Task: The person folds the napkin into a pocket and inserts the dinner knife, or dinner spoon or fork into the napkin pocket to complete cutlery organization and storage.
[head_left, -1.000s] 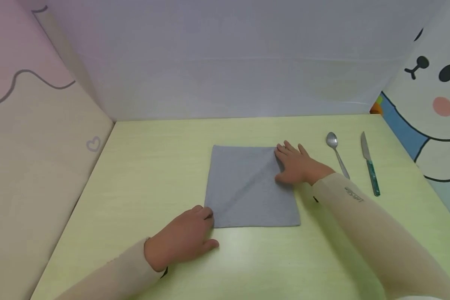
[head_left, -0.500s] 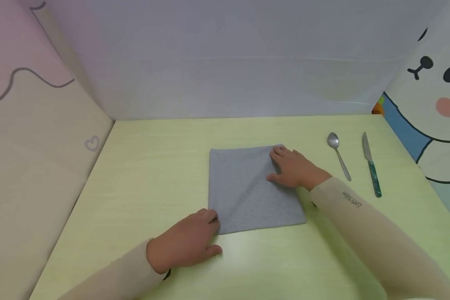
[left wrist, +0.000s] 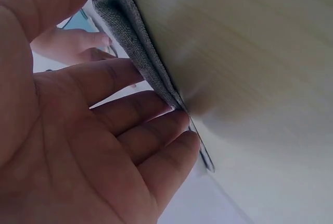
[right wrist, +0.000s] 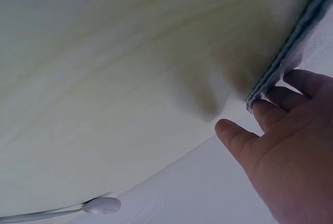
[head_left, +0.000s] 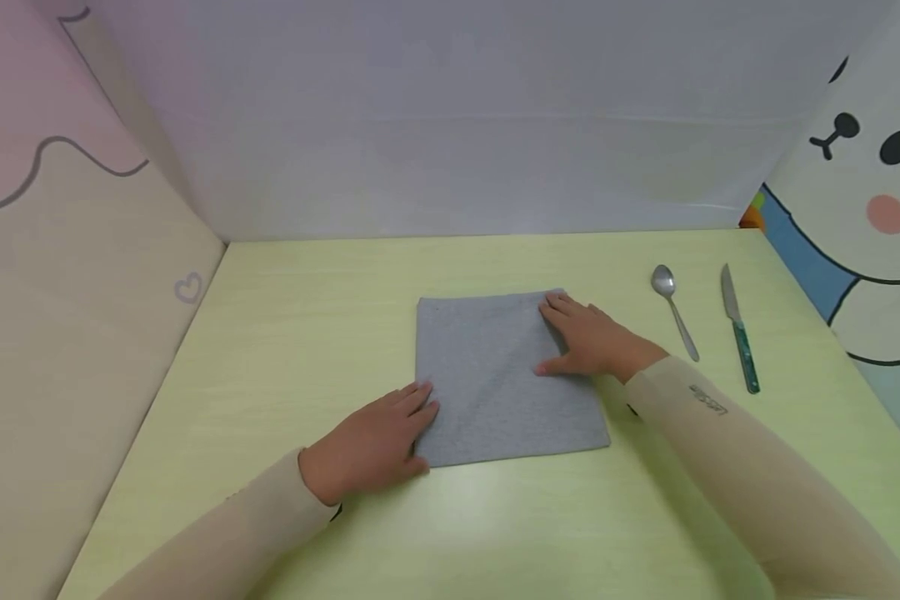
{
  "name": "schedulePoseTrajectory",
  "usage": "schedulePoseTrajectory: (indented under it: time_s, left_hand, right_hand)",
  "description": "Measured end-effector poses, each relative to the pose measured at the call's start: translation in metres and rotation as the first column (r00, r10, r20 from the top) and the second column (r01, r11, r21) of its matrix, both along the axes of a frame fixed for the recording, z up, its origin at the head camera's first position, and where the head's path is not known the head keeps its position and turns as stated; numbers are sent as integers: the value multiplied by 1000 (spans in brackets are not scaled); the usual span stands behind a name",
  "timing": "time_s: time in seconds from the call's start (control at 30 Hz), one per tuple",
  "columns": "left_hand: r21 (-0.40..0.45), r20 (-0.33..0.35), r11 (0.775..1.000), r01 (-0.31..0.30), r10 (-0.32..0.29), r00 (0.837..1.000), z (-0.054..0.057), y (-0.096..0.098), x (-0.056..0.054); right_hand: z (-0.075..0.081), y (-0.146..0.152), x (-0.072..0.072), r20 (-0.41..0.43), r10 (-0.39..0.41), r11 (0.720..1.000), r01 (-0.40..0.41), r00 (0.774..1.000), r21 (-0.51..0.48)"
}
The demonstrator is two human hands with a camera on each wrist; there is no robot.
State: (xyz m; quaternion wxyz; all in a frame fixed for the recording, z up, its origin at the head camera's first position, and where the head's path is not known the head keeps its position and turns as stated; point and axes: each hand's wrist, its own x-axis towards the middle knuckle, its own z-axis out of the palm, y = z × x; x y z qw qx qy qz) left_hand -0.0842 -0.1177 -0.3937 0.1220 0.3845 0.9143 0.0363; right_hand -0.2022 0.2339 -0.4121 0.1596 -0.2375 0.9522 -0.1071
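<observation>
A grey cloth, folded to a square with a faint diagonal crease, lies flat in the middle of the table. At its near left edge my left hand rests with fingers extended over the cloth. My right hand lies on the far right corner, fingers spread and thumb on the cloth. Seen from the left wrist, the cloth's layered edge runs along the fingertips. The right wrist view has the cloth's corner under the fingertips. Neither hand grips anything.
Right of the cloth a metal spoon lies on the pale yellow-green table. Farther right is a knife with a green handle. White and patterned panels border the table at the back and sides.
The cloth has turned slightly, its far edge shifting left. My left fingers have gone from curled at the near left corner to extended on the cloth. My right hand has moved slightly left.
</observation>
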Motion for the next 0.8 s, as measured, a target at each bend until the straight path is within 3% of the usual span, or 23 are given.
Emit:
schedulePoseTrajectory:
  time_s: [0.5,0.8]
  left_hand:
    - [2,-46,1000,15,-15,999,-4,-2,1]
    - [11,-14,1000,2,-2,1000,-2,-3,0]
  right_hand:
    - [-3,4,-2,-10,14,999,-15,1000,-41]
    - [0,3,0,-1,11,998,-11,1000,-59]
